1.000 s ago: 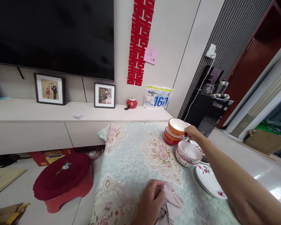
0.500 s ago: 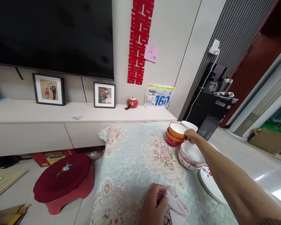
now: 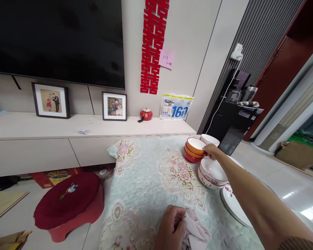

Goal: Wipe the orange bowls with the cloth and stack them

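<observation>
A pale, crumpled cloth (image 3: 195,231) is bunched in my left hand (image 3: 172,225), whose fingers are closed on it above the near part of the table. My right hand (image 3: 210,151) reaches across to the far right and pinches the rim of the top orange bowl (image 3: 195,148). That bowl sits in a stack with another orange bowl below it and a red bowl (image 3: 190,158) at the bottom. Beneath my right forearm stand stacked white patterned bowls (image 3: 210,178). White plates (image 3: 233,205) with red flowers lie nearer, partly hidden by the arm.
A floral tablecloth (image 3: 143,173) covers the table. Another white bowl (image 3: 210,139) stands behind the orange ones. Beyond the table runs a white cabinet (image 3: 94,128) with framed photos, a red jar (image 3: 146,114) and a plastic pack (image 3: 176,107). A red stool (image 3: 70,205) stands left.
The view has shifted slightly. Both hands keep their places: the left on the cloth, the right at the orange bowl's rim.
</observation>
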`<state>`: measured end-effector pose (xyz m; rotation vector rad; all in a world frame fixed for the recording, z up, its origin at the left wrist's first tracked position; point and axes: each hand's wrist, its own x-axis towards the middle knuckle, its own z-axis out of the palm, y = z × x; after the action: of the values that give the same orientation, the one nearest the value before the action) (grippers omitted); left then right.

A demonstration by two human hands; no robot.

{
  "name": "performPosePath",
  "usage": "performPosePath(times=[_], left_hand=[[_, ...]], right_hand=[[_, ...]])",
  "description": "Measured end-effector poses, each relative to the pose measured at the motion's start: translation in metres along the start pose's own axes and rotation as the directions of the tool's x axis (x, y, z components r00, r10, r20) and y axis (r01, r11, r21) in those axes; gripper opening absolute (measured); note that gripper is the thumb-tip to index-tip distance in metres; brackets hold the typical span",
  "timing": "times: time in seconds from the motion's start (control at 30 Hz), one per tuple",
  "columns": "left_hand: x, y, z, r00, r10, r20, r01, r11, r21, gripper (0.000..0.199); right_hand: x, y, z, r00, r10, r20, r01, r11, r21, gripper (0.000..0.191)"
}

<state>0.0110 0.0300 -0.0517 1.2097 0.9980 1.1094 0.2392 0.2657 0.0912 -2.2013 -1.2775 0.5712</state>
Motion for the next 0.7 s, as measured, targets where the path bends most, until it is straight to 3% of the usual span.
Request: performPosePath(times=[0.13, 0.23, 0.3, 0.43, 0.47, 0.53, 0.6, 0.7], left_hand=[[-0.003, 0.014, -0.003, 0.998, -0.043, 0.038, 0.044, 0.999, -0.009, 0.02], [-0.004, 0.019, -0.003, 0.997, -0.073, 0.026, 0.074, 0.997, -0.021, 0.02], [-0.004, 0.018, -0.002, 0.997, -0.083, 0.01, 0.083, 0.996, -0.023, 0.019], [-0.003, 0.013, -0.002, 1.0, -0.009, -0.016, 0.009, 1.0, 0.002, 0.024], [-0.003, 0.013, -0.003, 0.999, 0.02, -0.039, -0.019, 1.0, 0.018, 0.026], [-0.004, 0.013, -0.005, 0.99, 0.128, -0.066, -0.119, 0.985, 0.122, 0.033], [-0.009, 0.014, -0.006, 0.978, 0.197, -0.066, -0.181, 0.964, 0.196, 0.044], [-0.021, 0.018, -0.002, 0.984, 0.159, 0.081, -0.174, 0.953, 0.246, 0.044]], right_hand=[[-0.01, -0.01, -0.02, 0.999, 0.037, 0.016, -0.033, 0.986, -0.166, 0.035], [-0.034, -0.018, -0.034, 0.995, -0.095, -0.021, 0.087, 0.964, -0.25, 0.033], [-0.065, -0.015, -0.032, 0.971, -0.24, -0.009, 0.229, 0.935, -0.272, 0.04], [-0.154, 0.03, -0.001, 0.863, -0.465, 0.195, 0.5, 0.84, -0.211, 0.035], [-0.178, 0.047, 0.009, 0.823, -0.501, 0.266, 0.553, 0.814, -0.179, 0.032], [-0.219, 0.082, 0.027, 0.698, -0.62, 0.358, 0.681, 0.729, -0.068, 0.031], [-0.252, 0.11, 0.036, 0.695, -0.624, 0.356, 0.665, 0.747, 0.009, 0.034], [-0.284, 0.136, 0.035, 0.725, -0.613, 0.315, 0.595, 0.787, 0.162, 0.029]])
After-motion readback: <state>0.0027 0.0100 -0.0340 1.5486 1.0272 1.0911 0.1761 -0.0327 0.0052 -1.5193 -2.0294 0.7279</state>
